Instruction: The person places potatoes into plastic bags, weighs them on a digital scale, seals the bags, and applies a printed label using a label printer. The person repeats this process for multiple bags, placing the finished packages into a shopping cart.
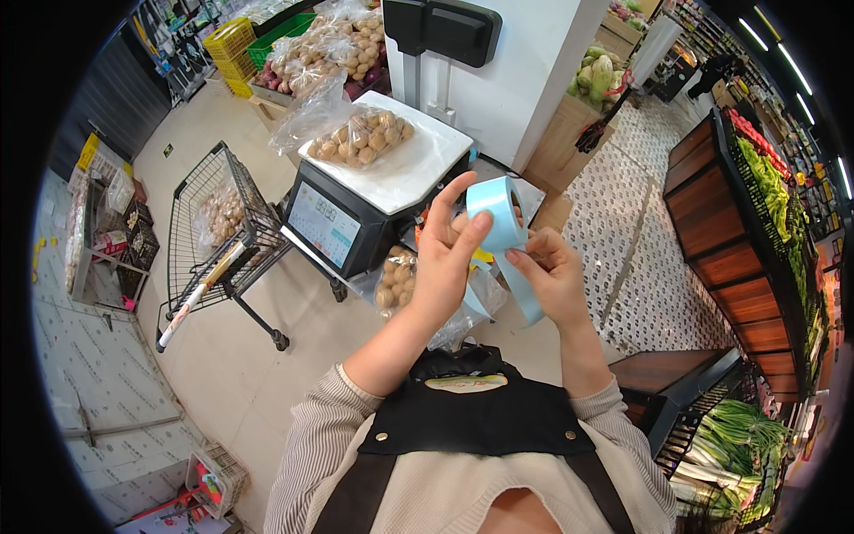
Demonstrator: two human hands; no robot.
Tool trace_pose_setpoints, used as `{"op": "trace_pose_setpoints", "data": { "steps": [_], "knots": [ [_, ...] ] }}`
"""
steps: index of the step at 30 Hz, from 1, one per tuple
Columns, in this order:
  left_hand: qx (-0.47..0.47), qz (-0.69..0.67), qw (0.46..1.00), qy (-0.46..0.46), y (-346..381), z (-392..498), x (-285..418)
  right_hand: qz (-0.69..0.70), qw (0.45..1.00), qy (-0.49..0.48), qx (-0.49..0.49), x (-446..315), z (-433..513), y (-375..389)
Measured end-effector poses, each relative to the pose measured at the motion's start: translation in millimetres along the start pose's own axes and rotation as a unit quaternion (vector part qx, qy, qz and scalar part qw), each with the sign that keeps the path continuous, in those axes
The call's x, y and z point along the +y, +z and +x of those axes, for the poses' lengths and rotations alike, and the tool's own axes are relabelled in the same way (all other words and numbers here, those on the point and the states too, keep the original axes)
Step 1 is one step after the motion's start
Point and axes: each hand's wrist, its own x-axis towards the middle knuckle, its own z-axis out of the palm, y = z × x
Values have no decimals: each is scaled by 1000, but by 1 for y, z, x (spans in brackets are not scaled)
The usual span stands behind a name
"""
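Observation:
My left hand [448, 248] grips a light blue roll of tape-like strip [495, 212], thumb on its outer face. A loose tail of the strip [522, 297] hangs from the roll, pinched between thumb and fingers of my right hand [552, 272]. Just beyond my hands is a retail weighing scale [434, 160] with a white platter and a lit touch screen [323, 223]. On the platter rests a clear plastic bag of small potatoes [365, 139]. A second bag of potatoes [395, 279] is below the scale, partly hidden by my left forearm.
To the left stands a wire shopping cart [200, 177] holding another potato bag [220, 213]. Behind the scale are bagged potatoes [333, 43] and a white pillar [520, 60]. Wood-panelled vegetable stands [714, 247] line the right, with scallions [730, 447] close by. A person [714, 75] is far off.

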Motion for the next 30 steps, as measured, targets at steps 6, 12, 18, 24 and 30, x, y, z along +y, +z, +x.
{"op": "trace_pose_setpoints", "data": {
  "steps": [6,12,18,24,30],
  "knots": [
    [48,-139,989,-31,-1,1,12,-44,998,-2,-34,-1,-9,-9],
    [80,-162,983,-5,-21,10,6,-185,981,10,-53,-15,-26,-12],
    [83,-116,989,26,-30,15,4,-187,982,1,-35,-12,-38,-21],
    [13,-140,989,-37,-31,14,7,-259,932,82,-241,-16,-36,-55],
    [-80,-181,970,-143,-34,11,-2,-251,953,-155,-63,-35,-3,-52]
  ]
}}
